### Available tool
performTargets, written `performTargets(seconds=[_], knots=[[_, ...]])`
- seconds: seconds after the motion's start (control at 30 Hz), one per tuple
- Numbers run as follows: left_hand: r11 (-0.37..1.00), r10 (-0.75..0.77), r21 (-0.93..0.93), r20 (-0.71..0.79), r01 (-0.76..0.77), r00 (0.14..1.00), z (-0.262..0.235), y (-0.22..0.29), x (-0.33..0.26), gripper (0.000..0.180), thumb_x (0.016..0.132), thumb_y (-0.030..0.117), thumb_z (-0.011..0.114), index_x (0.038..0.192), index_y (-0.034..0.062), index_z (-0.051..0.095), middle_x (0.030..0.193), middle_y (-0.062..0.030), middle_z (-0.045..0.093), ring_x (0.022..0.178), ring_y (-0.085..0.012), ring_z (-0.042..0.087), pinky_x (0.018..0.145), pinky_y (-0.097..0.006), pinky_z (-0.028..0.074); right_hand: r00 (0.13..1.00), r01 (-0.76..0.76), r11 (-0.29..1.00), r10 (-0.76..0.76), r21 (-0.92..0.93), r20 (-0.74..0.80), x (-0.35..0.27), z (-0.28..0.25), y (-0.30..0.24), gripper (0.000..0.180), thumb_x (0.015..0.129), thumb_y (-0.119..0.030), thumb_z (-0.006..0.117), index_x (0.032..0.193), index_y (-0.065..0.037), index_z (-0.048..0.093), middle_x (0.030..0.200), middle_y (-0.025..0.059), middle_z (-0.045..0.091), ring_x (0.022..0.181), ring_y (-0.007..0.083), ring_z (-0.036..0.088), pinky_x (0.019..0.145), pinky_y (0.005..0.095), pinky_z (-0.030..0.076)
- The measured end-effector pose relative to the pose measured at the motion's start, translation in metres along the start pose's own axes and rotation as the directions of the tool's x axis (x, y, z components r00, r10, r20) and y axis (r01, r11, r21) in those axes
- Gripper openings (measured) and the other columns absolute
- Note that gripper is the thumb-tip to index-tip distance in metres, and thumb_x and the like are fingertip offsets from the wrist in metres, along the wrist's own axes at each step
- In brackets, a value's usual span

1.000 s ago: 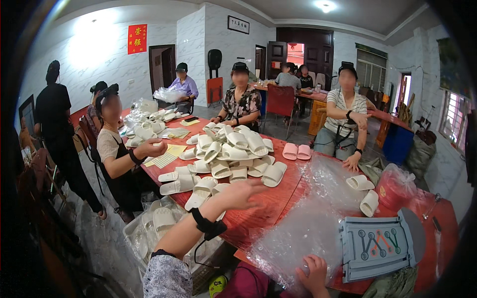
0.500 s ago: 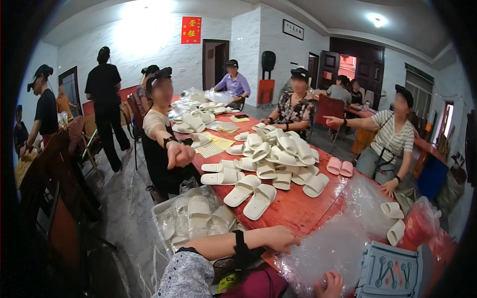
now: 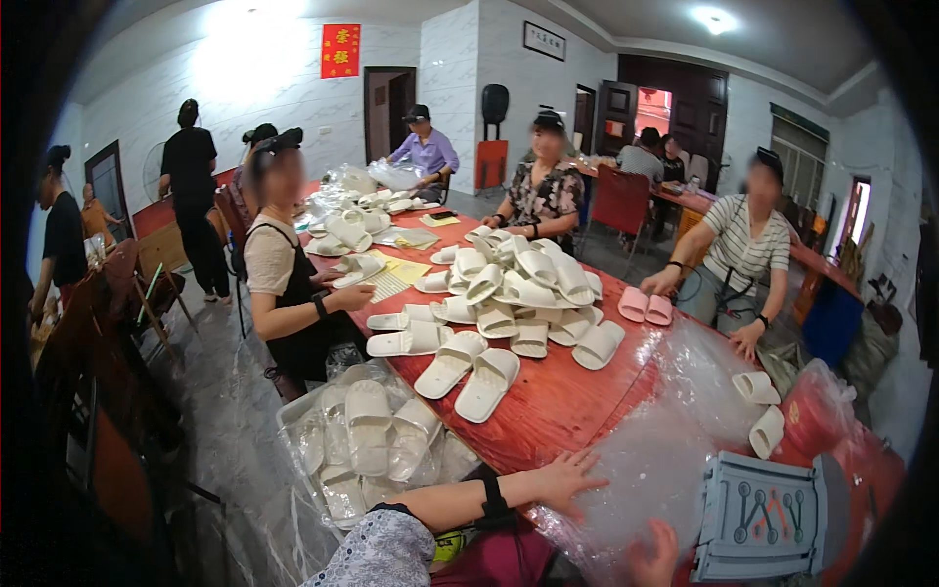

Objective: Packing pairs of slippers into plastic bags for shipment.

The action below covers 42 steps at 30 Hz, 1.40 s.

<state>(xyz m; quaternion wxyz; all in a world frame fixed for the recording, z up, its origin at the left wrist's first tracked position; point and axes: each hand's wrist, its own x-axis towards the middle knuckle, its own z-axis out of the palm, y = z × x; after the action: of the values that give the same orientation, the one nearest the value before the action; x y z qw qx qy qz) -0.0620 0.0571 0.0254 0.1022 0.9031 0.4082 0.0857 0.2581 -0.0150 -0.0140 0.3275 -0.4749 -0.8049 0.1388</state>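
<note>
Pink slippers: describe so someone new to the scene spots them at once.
Start with the big red table and the large heap of white slippers on it. Just right of that heap, near the table edge in front of the person in the striped top, sits a pair of pink slippers, set apart by colour from all the white ones around.

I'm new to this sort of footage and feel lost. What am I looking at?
There is no machine here: a person works with bare hands. The view comes from a wide fisheye camera worn on their head, so straight edges bend. The left hand, fingers spread, and the blurred right hand, near the lower edge, are by clear plastic. I see nothing held in the left; the right I cannot judge. On the red table lie off-white slippers in a pile, a pink pair and a blue-grey plastic panel.
</note>
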Motion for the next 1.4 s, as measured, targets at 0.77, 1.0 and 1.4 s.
performTargets(seconds=[0.77, 1.0, 1.4], knots=[[0.997, -0.046, -0.055, 0.028, 0.048, 0.999, -0.001, -0.011, 0.012, 0.086, 0.069, 0.071, 0.069, 0.137, 0.0199, 0.055, 0.154, -0.0255, 0.027, 0.142, -0.0459, 0.023, 0.112, -0.063, 0.016, 0.74, -0.66, 0.749, 0.636, -0.055, -0.22, 0.041, -0.127, 0.036, 0.027, 0.076, -0.018, 0.081, 0.096, -0.008, 0.066, 0.056, 0.003, 0.055, 0.05, 0.0191, 0.055, 0.049, 0.0337, 0.042], [0.994, -0.092, -0.046, 0.144, 0.099, 0.985, -0.002, -0.008, 0.014, 0.093, 0.069, 0.068, 0.071, 0.145, 0.0204, 0.045, 0.159, -0.0258, 0.016, 0.145, -0.0482, 0.012, 0.112, -0.067, 0.01, 0.743, -0.669, 0.739, 0.668, -0.078, -0.052, 0.073, -0.145, 0.046, 0.032, 0.077, -0.028, 0.08, 0.097, -0.01, 0.064, 0.058, 0.0023, 0.059, 0.052, 0.0212, 0.06, 0.049, 0.0335, 0.045], [0.997, -0.068, 0.029, 0.084, 0.066, 0.994, -0.002, -0.01, 0.014, 0.085, 0.064, 0.069, 0.075, 0.133, 0.0205, 0.058, 0.151, -0.0276, 0.03, 0.139, -0.0454, 0.026, 0.112, -0.062, 0.017, 0.73, -0.483, 0.731, 0.64, 0.483, -0.239, 0.175, -0.155, 0.05, 0.018, 0.085, -0.017, 0.074, 0.097, -0.007, 0.066, 0.07, 0.0082, 0.064, 0.058, 0.0197, 0.063, 0.054, 0.0308, 0.047]])
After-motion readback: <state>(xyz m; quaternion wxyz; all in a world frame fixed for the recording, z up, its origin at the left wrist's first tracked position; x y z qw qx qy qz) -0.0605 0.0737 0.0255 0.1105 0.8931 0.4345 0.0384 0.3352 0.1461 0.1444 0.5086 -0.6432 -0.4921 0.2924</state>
